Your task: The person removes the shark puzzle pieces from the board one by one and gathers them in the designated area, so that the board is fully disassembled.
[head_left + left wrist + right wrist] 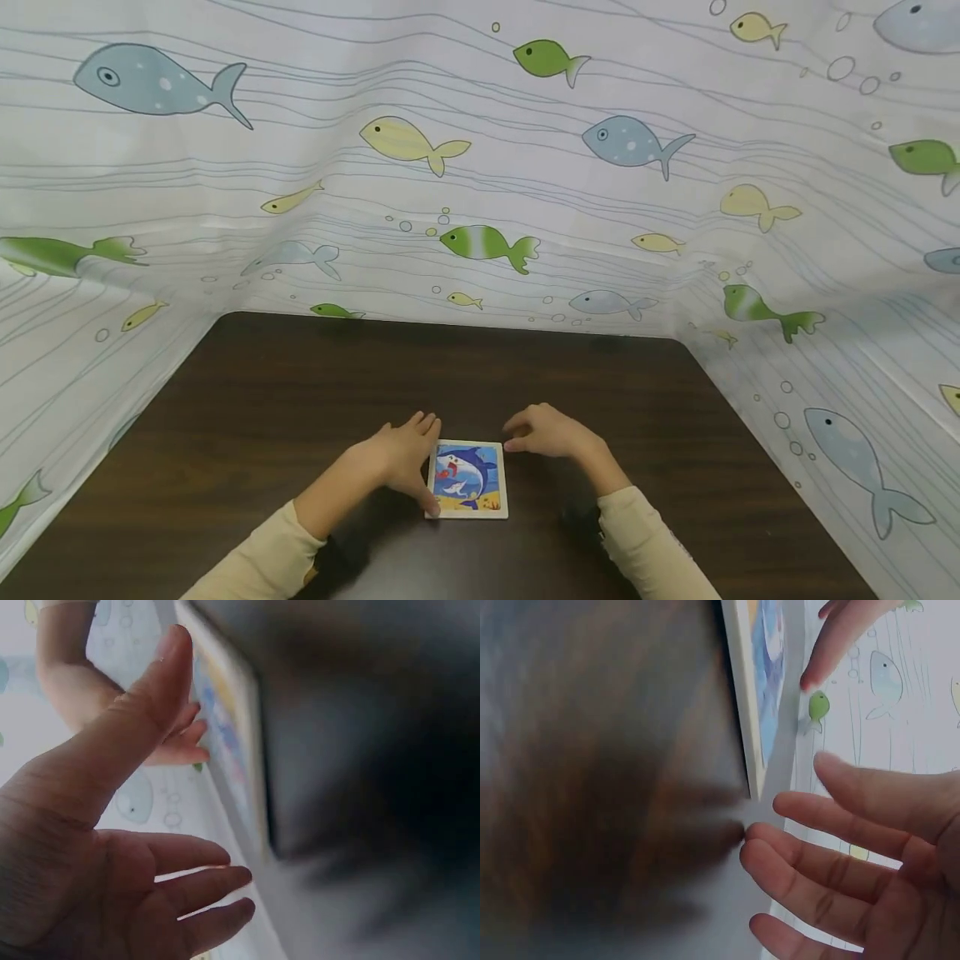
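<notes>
A small square picture puzzle (468,479) with a pale frame lies flat on the dark table, showing a blue dolphin-like sea animal and a smaller white one. Along its left edge is my left hand (401,462), thumb at the lower left corner and the other fingers spread by the upper left corner. My right hand (547,431) is beside the upper right corner, its fingers loosely bent. In the right wrist view, the right hand's fingers (817,885) are relaxed with nothing between them. The left wrist view shows the left thumb (142,712) near the frame's edge.
The dark wooden table (337,375) reaches back to a white curtain (480,192) printed with fish, which hangs behind it and along both sides. Pale sleeves (258,554) cover both forearms.
</notes>
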The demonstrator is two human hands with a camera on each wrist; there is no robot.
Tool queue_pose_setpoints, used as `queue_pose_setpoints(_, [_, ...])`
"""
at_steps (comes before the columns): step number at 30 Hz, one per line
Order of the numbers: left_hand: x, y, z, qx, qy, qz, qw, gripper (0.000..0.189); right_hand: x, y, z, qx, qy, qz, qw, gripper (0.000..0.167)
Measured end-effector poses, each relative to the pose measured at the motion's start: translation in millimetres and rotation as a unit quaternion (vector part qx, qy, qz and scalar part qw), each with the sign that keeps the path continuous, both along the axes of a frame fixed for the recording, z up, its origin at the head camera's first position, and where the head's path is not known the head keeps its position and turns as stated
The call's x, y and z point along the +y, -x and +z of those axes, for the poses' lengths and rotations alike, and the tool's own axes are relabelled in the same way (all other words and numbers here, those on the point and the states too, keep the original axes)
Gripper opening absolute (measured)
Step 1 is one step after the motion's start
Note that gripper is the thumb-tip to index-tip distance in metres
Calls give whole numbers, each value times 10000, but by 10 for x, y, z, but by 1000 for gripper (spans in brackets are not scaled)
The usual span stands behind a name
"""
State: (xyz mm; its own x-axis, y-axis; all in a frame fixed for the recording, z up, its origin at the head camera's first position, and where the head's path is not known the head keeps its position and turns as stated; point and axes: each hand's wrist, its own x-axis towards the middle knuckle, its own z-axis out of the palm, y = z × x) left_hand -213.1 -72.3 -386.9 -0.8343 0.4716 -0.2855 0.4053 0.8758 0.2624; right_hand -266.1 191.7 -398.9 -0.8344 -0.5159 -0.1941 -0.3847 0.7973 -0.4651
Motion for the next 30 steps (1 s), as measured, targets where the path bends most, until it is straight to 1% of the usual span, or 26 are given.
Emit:
queue_pose_setpoints(3, [66,-56,-84,88,24,-195,9998,120,-97,-80,-47,86,55,250,9996,27])
queue_pose_setpoints(6, [81,-65,-153,239,15,-353,9991,114,-118,-123,-80,185,92,382,9991,23])
queue_pose_setpoints(10, [78,-46,-202,364,-49,-380,9986,106,-116,-120,-129,324,107,412,9986,20])
queue_pose_setpoints(13, [73,-33,-206,353,-115,-336,9987,105,-124,-91,-161,356,205,382,9984,18])
queue_pose_setpoints(16, [66,-38,-198,345,-170,-280,9989,106,-137,-69,-171,287,364,367,9983,16])
queue_pose_setpoints(22, [52,-62,-198,353,-265,-162,9989,104,-161,-59,-170,-27,597,251,9979,15])
queue_pose_setpoints(25, [43,-67,-214,388,-263,-193,9987,102,-173,-60,-183,-161,661,172,9975,16])
queue_pose_setpoints(30, [46,-68,-224,394,-154,-379,9984,93,-203,-45,-216,-126,718,124,9973,17])
